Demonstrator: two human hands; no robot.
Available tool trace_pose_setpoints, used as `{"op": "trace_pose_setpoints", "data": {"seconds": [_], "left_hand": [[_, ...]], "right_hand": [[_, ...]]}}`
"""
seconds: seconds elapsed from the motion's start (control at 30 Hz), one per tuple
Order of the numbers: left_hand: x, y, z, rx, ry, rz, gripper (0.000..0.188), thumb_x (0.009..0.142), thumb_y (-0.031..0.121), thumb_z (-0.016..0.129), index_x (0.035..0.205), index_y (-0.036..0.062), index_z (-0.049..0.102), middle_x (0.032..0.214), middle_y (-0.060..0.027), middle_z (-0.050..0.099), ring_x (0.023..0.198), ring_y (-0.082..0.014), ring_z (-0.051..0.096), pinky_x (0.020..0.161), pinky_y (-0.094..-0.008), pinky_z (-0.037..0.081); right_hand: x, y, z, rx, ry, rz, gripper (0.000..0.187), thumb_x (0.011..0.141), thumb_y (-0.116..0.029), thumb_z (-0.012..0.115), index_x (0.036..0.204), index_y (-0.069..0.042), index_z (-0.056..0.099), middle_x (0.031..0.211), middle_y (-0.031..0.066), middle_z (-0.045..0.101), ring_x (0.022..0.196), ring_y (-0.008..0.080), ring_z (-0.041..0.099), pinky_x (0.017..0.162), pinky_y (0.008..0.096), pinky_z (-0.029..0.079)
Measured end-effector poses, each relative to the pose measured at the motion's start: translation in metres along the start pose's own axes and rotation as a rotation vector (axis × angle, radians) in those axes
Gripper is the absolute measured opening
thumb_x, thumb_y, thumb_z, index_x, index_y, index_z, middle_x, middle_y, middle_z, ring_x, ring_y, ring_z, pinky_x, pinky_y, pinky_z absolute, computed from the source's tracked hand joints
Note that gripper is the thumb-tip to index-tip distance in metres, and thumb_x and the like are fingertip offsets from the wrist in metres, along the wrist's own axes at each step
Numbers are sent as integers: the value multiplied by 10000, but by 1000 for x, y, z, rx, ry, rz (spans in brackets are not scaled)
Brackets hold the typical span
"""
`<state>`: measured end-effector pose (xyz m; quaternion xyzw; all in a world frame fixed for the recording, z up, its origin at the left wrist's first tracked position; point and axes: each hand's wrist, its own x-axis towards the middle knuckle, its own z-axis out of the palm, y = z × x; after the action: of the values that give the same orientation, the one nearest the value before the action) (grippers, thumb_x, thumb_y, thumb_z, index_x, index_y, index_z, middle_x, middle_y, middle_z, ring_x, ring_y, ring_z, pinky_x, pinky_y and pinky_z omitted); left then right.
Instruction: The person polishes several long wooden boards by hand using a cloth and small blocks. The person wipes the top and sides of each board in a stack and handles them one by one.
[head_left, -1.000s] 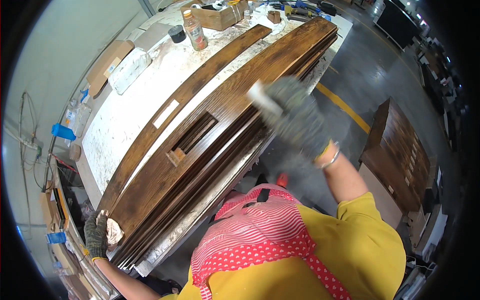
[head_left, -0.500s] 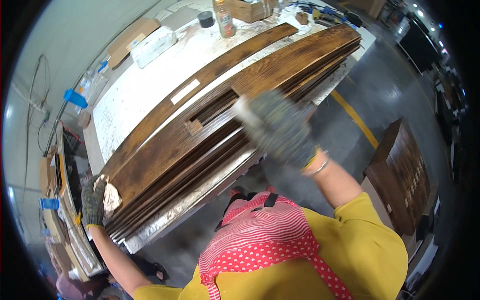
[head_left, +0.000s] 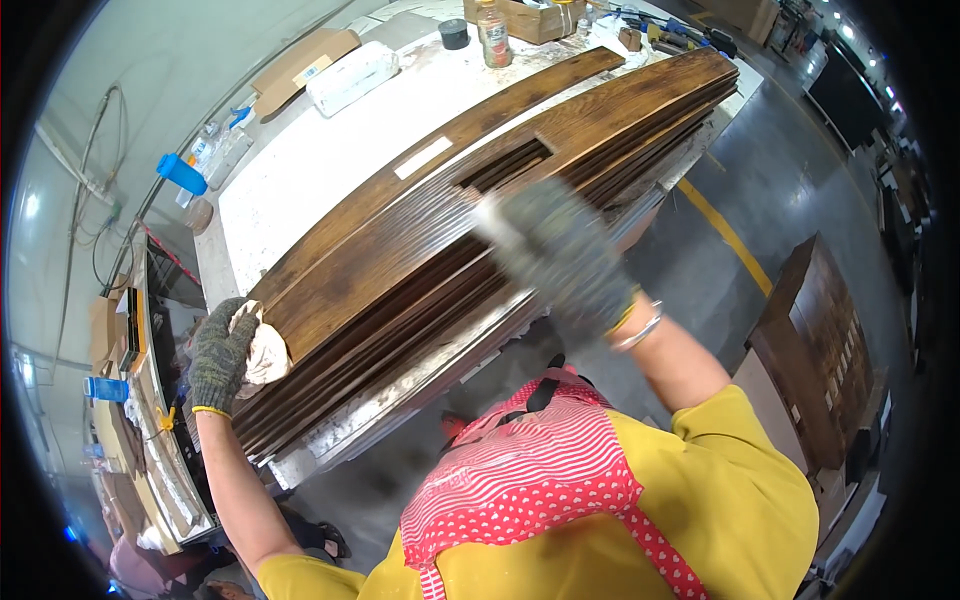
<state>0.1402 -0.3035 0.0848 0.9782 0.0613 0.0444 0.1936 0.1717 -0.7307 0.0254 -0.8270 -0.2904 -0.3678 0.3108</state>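
A stack of long, curved dark-brown wooden boards (head_left: 345, 290) lies across the white table, with a rectangular slot in its top board. At the left end my left hand (head_left: 218, 362), in a grey-green knit glove, is closed on a crumpled pale cloth (head_left: 268, 352) against the board ends. My right hand (head_left: 562, 250), gloved alike, is over the near edge of the top board just below the slot. It is smeared by motion. A small pale thing (head_left: 486, 214) shows at its fingertips, too blurred to name. A narrower board (head_left: 500, 110) with a slot lies behind the stack.
Along the table's far side are a white wrapped block (head_left: 355, 78), a dark round tub (head_left: 453, 34), a bottle (head_left: 494, 35) and a cardboard box (head_left: 540, 18). Brown wooden panels (head_left: 815, 340) stand on the floor at right. A cluttered cart (head_left: 150, 440) is at left.
The view has shifted, so the table and boards sit farther right in the picture. My left hand still holds the cloth at the board ends. My right hand stays blurred over the boards.
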Motion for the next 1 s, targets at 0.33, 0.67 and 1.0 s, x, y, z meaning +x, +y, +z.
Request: {"op": "trace_pose_setpoints", "data": {"seconds": [0.33,0.67,1.0], "left_hand": [[-13,-105,-65,256,-210,255,300,872,194,678,1098,-2,669,985,-191,696,896,-292,670,830,-368,503],[-19,-116,-57,91,-170,187,308,884,262,667,1090,34,685,1096,-181,671,1025,-336,627,907,-397,474],[-19,-119,-65,159,-212,66,333,888,272,662,1106,22,677,1097,-178,675,1034,-339,628,915,-389,475]], "right_hand": [[-18,-98,71,-21,-21,-138,370,871,-202,655,1199,-60,559,1147,140,623,1110,326,594,997,421,489],[10,-64,23,-253,-19,292,189,805,-126,677,966,-43,628,896,141,629,860,325,625,780,435,524],[3,-92,67,-15,117,-88,265,805,-155,682,1031,-24,633,989,148,629,970,306,622,850,402,531]]}}
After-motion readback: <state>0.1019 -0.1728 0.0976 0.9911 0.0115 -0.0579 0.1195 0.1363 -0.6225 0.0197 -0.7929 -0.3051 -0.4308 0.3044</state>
